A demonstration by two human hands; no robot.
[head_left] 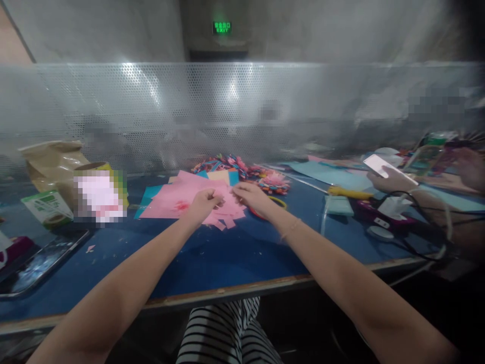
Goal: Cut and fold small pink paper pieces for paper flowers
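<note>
Both my arms reach forward over a blue table point(212, 258). My left hand point(204, 202) is closed in a pinch on a small piece of pink paper point(226, 199). My right hand point(253, 196) pinches the same piece from the other side, so the hands almost meet. Under them lie pink paper sheets point(174, 199) and small pink cut strips point(223, 221). Blue and cream sheets point(227, 176) stick out behind the pink ones. A heap of colourful paper flowers point(246, 172) lies just beyond my hands.
A phone point(38, 265) lies at the near left, with a brown paper bag point(49, 162) and small boxes behind it. A perforated metal screen point(227, 111) closes the table's far side. At right another person's hand point(390, 179) holds a phone point(381, 166), near cables, a charger point(392, 207) and light blue paper point(333, 174).
</note>
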